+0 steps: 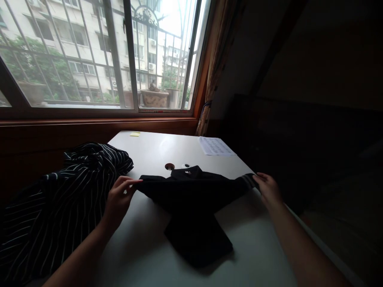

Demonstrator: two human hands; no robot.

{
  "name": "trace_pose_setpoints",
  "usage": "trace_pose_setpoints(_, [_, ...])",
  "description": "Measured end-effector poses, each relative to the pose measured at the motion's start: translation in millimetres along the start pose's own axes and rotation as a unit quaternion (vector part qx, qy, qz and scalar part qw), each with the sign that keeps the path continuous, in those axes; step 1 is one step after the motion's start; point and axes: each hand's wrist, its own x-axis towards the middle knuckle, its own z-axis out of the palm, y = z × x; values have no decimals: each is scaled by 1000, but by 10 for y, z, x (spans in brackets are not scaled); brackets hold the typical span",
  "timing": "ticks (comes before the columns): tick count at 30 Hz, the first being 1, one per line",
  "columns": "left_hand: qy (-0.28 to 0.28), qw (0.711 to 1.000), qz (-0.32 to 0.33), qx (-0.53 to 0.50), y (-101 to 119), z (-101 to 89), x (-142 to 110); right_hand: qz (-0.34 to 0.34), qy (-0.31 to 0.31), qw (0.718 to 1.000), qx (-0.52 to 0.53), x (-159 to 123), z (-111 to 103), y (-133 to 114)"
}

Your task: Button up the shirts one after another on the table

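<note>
A dark collared shirt (191,199) spreads across the middle of the white table. My left hand (119,195) pinches its left edge between thumb and fingers. At the opposite side, my right hand (266,185) grips the end of a sleeve with pale stripes near its cuff. Between the two hands the cloth is stretched taut and looks raised off the table. The collar points away from me, with a small white label inside. A lower flap of the shirt hangs or lies toward me; its details are lost in the dark.
On the left lies a heaped black cloth with white stripes (86,187). The white table (155,147) carries a yellow sticky note (135,134), printed sheets (217,146), and a small round white object (185,166) beside a round hole (169,166). A barred window and curtain (209,79) stand behind.
</note>
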Motion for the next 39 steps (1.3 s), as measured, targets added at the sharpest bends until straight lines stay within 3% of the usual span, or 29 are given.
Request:
trace_pose_setpoints(4, [-50, 997, -52, 20, -202, 109, -33, -65, -41, 995, -58, -210, 32, -1])
trace_pose_setpoints(8, [-38, 991, 9, 130, -136, 182, -112, -137, -184, 970, -85, -514, 139, -252])
trace_pose_setpoints(9, [-44, 987, 40, 147, -77, 198, -136, -157, -246, 952, -89, -609, 184, -338])
trace_pose_setpoints(11, [-89, 978, 109, 156, 60, 240, -185, -229, -402, 879, -117, -816, 296, -504])
trace_pose_setpoints(13, [-158, 962, 163, 152, 190, 306, -232, -264, -484, 824, -132, -1027, 427, -633])
trace_pose_setpoints(18, [-272, 925, 173, 199, 359, 434, -280, -258, -555, 781, -130, -1453, 713, -773])
trace_pose_setpoints(22, [-335, 916, 133, 179, 407, 293, -257, -222, -607, 755, -111, -1626, 813, -828])
trace_pose_setpoints(25, [-420, 894, 117, 102, 456, 158, -266, -180, -676, 709, -88, -1719, 836, -876])
trace_pose_setpoints(28, [-371, 919, 122, 54, 486, 153, -287, -149, -742, 652, -52, -1825, 847, -942])
trace_pose_setpoints(31, [-311, 938, 138, 63, 459, 259, -306, -137, -779, 612, -5, -1919, 857, -1020])
trace_pose_setpoints(33, [-316, 936, 130, 84, 408, 338, -320, -127, -787, 603, 18, -1950, 870, -1061])
trace_pose_setpoints(35, [-330, 933, 104, 97, 346, 394, -330, -97, -778, 620, 30, -1958, 899, -1075])
trace_pose_setpoints(37, [-346, 931, 72, 90, 293, 418, -328, -75, -737, 671, 22, -1960, 949, -1058])
trace_pose_setpoints(39, [-351, 933, 39, 60, 261, 416, -311, -93, -675, 732, -8, -1979, 1016, -1015])
